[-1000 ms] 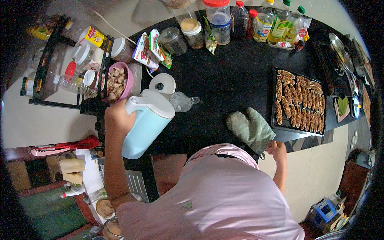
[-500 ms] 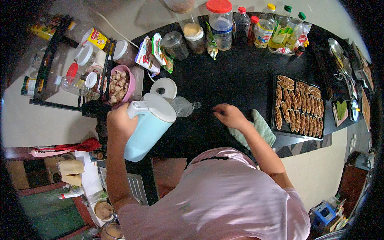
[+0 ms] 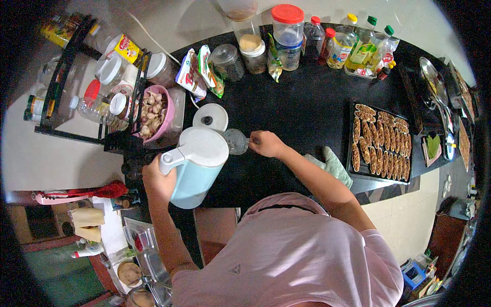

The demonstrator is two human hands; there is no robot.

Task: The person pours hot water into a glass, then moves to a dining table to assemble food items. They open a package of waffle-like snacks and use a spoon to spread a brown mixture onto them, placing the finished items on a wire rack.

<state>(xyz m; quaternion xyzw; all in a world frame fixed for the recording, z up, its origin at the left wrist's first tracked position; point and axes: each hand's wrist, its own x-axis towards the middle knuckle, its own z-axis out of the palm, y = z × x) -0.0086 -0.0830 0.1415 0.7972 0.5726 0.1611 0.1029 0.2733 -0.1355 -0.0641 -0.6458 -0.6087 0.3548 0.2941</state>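
My left hand [image 3: 158, 179] is wrapped round the handle of a light-blue pitcher [image 3: 197, 176] with a white lid. The pitcher leans, its lid end toward a clear glass mug [image 3: 236, 141] on the black counter. My right hand [image 3: 267, 144] closes on the mug's handle from the right. The pitcher's lid hides part of the mug's left side, and I cannot make out any liquid in it. Just beyond the pitcher lies a round white lid with a black knob [image 3: 206, 120].
A pink bowl of garlic [image 3: 169, 115] and a black rack [image 3: 51, 102] of jars stand left. Jars and bottles [image 3: 362, 51] line the back of the counter [image 3: 302, 102]. To the right are a green oven mitt [image 3: 335, 166] and a black tray [image 3: 353, 169] of filled pastries.
My right hand has moved left and taken hold of the mug's handle. The pitcher stays in my left hand, shifted slightly. The whole view has moved a little.
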